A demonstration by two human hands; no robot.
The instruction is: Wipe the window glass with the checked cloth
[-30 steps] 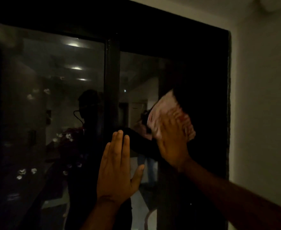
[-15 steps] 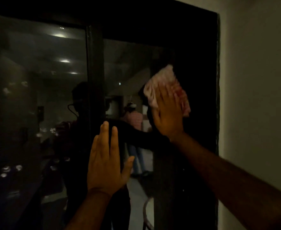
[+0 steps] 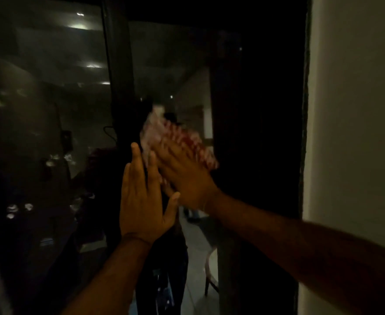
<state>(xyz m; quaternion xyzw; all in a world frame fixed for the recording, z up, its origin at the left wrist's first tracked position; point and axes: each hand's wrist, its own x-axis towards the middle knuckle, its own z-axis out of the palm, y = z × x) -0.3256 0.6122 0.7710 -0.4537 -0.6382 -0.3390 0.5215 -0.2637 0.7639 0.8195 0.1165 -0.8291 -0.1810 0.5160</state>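
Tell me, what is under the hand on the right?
The checked cloth is under the right hand, pressed flat against the window glass. Its upper part pokes out above the hand; the part beneath the palm is covered.

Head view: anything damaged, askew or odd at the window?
Nothing stands out. The right hand presses the checked cloth flat on the window glass; the left hand lies flat beside it. No crack shows, though the picture is dim.

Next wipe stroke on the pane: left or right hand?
Right. The right hand presses the checked cloth flat against the window glass. The left hand holds no cloth; it lies flat by the centre frame bar, likely bracing.
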